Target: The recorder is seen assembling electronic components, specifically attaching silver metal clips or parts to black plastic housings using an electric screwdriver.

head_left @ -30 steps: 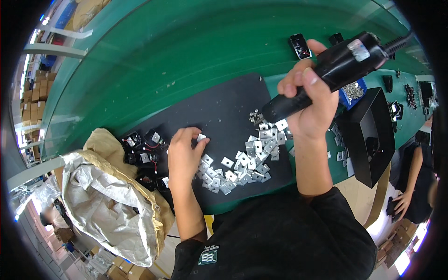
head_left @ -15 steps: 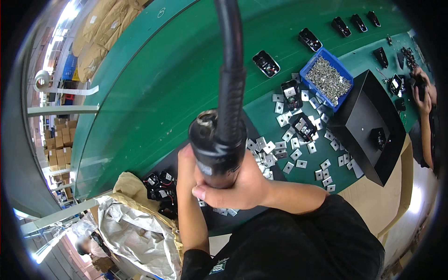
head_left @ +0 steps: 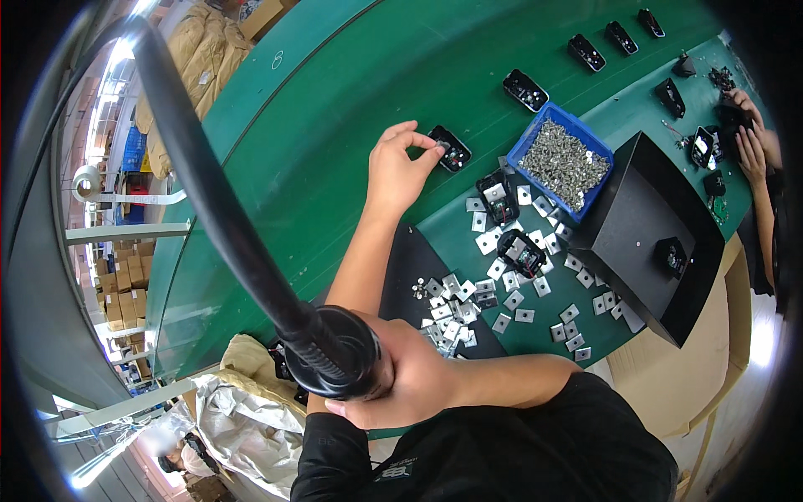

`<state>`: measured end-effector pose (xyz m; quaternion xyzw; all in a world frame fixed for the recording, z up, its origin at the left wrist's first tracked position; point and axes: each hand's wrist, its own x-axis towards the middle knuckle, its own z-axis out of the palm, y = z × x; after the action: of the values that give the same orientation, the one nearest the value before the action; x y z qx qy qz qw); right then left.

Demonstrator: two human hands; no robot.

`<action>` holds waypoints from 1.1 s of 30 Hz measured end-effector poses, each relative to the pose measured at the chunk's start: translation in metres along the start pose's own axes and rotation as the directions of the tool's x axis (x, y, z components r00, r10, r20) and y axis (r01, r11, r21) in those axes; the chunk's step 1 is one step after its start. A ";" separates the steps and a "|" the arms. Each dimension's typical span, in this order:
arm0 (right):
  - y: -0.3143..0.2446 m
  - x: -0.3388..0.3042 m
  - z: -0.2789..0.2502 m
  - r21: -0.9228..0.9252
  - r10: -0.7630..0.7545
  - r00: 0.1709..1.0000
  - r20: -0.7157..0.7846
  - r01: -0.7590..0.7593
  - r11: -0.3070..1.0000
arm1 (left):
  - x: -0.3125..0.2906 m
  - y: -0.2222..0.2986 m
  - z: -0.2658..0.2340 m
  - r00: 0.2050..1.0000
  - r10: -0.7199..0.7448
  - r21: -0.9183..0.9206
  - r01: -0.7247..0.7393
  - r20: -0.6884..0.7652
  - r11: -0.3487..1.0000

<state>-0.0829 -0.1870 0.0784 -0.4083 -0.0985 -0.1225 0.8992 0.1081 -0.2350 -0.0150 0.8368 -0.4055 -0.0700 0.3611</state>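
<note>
Case (head_left: 456, 154) lay on the green surface (head_left: 335, 109), just right of my left hand (head_left: 398, 171), long axis slanting down rightward — grip narrow, holding what I couldn't tell; my right hand (head_left: 418, 376), farther off, clasped a black tool (head_left: 330, 356).

The left hand (head_left: 396, 171) has its bent fingers (head_left: 418, 140) at the left end of a rounded black plastic housing (head_left: 454, 152) on the green bench (head_left: 293, 226), while the right hand (head_left: 410, 374) grips a black cylindrical corded tool (head_left: 330, 351) near square silver metal plates (head_left: 447, 311)

assembly workshop: black casings (head_left: 457, 154), stacked cartons (head_left: 125, 289)
</note>
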 end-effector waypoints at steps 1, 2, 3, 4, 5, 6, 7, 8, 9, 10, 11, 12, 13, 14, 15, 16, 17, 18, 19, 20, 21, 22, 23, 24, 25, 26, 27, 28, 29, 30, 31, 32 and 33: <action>-0.001 0.000 0.002 -0.006 -0.017 0.999 -0.033 0.017 1.000 | 0.000 -0.001 0.003 1.000 -0.014 0.019 0.014 0.019 1.000; -0.003 0.000 0.002 -0.008 -0.022 0.999 -0.030 0.022 1.000 | 0.001 -0.003 0.005 1.000 -0.009 0.021 0.009 0.016 1.000; -0.003 0.000 0.001 0.002 -0.010 1.000 -0.030 0.010 1.000 | 0.000 -0.007 0.009 1.000 -0.028 0.035 0.028 0.010 0.999; -0.003 0.000 0.000 0.013 0.003 0.999 -0.034 -0.002 1.000 | -0.001 -0.009 0.012 0.999 -0.049 0.047 0.048 0.008 0.998; -0.003 -0.001 -0.002 0.011 0.001 0.999 -0.037 -0.001 1.000 | 0.000 -0.010 0.016 0.999 0.021 0.084 -0.018 -0.030 0.996; -0.001 -0.002 -0.004 0.004 0.012 0.999 -0.035 -0.012 1.000 | 0.001 -0.012 0.020 0.999 0.024 0.081 -0.021 -0.029 0.996; -0.001 -0.002 -0.006 -0.001 0.024 0.999 -0.027 -0.025 1.000 | 0.003 -0.005 0.019 0.995 -0.096 0.062 0.095 0.011 0.994; -0.003 -0.002 -0.006 -0.003 0.026 0.999 -0.023 -0.026 1.000 | 0.004 -0.001 0.018 0.975 -0.214 0.046 0.211 0.053 0.976; -0.004 -0.002 -0.006 0.003 0.039 0.999 -0.024 -0.038 0.999 | 0.004 -0.001 0.019 0.976 -0.215 0.044 0.213 0.047 0.976; -0.005 -0.002 -0.005 0.008 0.053 0.998 -0.026 -0.053 0.999 | 0.003 -0.002 0.020 0.981 -0.191 -0.040 0.192 0.031 0.981; -0.005 -0.001 -0.003 0.004 0.059 0.998 -0.018 -0.059 0.998 | 0.003 -0.004 0.020 0.986 -0.169 -0.123 0.169 0.011 0.978; -0.005 0.000 -0.002 0.024 0.038 0.999 -0.035 -0.038 0.999 | 0.006 -0.006 0.019 0.985 -0.174 -0.129 0.173 0.000 0.977; -0.004 0.001 0.000 0.046 0.024 0.999 -0.042 -0.022 0.999 | 0.009 -0.009 0.015 0.990 -0.132 -0.053 0.134 0.051 0.989; -0.010 0.001 0.000 0.077 0.055 0.998 -0.037 -0.052 0.996 | 0.008 -0.012 0.011 0.990 -0.096 0.020 0.095 0.101 0.995; -0.010 0.001 0.000 0.106 0.052 0.997 -0.054 -0.046 0.993 | 0.004 -0.010 0.005 0.988 -0.090 -0.142 0.108 0.127 0.984; -0.009 0.000 0.001 0.135 0.052 0.996 -0.068 -0.042 0.990 | 0.004 -0.019 0.010 1.000 -0.012 0.034 0.011 0.025 0.999; -0.005 0.000 -0.004 0.080 -0.002 0.998 -0.062 0.007 0.997 | 0.001 -0.013 0.004 0.999 -0.025 0.036 0.024 0.027 0.999; -0.007 0.000 -0.007 0.026 0.019 0.997 -0.080 -0.017 1.000 | -0.004 -0.009 -0.004 0.999 -0.039 0.037 0.038 0.028 0.999; -0.007 0.001 -0.005 0.096 0.010 0.998 -0.061 -0.004 0.995 | -0.010 -0.009 -0.015 0.997 -0.075 0.008 0.075 0.021 0.997; -0.005 0.003 -0.003 0.170 0.008 0.999 -0.041 -0.001 0.985 | -0.016 -0.017 -0.025 0.997 -0.070 -0.150 0.068 -0.011 0.986; -0.007 0.005 -0.003 0.121 0.006 1.000 -0.029 -0.002 0.993 | -0.031 -0.025 -0.035 0.993 -0.117 -0.142 0.111 -0.030 0.984; -0.001 0.003 -0.006 0.081 -0.024 0.996 -0.087 0.032 0.996 | -0.044 -0.009 -0.051 0.987 -0.158 -0.144 0.152 -0.033 0.978; 0.000 0.004 -0.007 0.081 -0.014 0.995 -0.099 0.022 0.996 | -0.058 -0.013 -0.063 0.991 -0.116 -0.129 0.107 -0.063 0.986; 0.002 0.006 -0.009 0.082 -0.002 0.994 -0.113 0.011 0.997 | -0.077 -0.013 -0.073 0.985 -0.148 -0.140 0.135 -0.090 0.981; 0.005 0.008 -0.010 0.041 -0.048 0.991 -0.122 0.054 0.998 | -0.094 -0.015 -0.083 0.978 -0.178 -0.156 0.160 -0.111 0.975; 0.008 0.010 -0.012 0.000 -0.096 0.986 -0.136 0.097 0.995 | -0.111 -0.019 -0.089 0.970 -0.207 -0.175 0.184 -0.125 0.967; 0.005 0.010 -0.010 -0.005 -0.055 0.979 -0.197 0.055 0.998 | -0.128 -0.022 -0.092 0.960 -0.241 -0.202 0.211 -0.140 0.956; 0.004 0.011 -0.008 -0.030 -0.073 0.967 -0.244 0.068 0.997 | -0.144 -0.024 -0.097 0.947 -0.276 -0.214 0.239 -0.162 0.947; 0.008 0.013 -0.012 0.051 -0.150 0.961 -0.232 0.166 0.985 | -0.159 -0.024 -0.102 0.923 -0.364 -0.224 0.331 -0.127 0.917; 0.006 0.014 -0.013 0.017 -0.158 0.953 -0.258 0.168 0.986 | -0.174 -0.025 -0.105 0.890 -0.447 -0.233 0.418 -0.089 0.878; 0.004 0.018 -0.013 -0.001 -0.167 0.950 -0.264 0.173 0.985 | -0.186 -0.030 -0.106 0.878 -0.469 -0.209 0.443 -0.095 0.872; 0.004 0.021 -0.014 -0.019 -0.178 0.946 -0.270 0.180 0.984 | -0.198 -0.033 -0.106 0.864 -0.493 -0.220 0.464 -0.103 0.858; 0.005 0.023 -0.017 -0.029 -0.185 0.944 -0.274 0.184 0.983 | -0.208 -0.034 -0.107 0.855 -0.510 -0.208 0.484 -0.094 0.850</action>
<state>-0.0584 -0.2004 0.0703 -0.3775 -0.0099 -0.2617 0.8882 0.0356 -0.0107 0.0040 0.8805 -0.1394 -0.1359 0.4321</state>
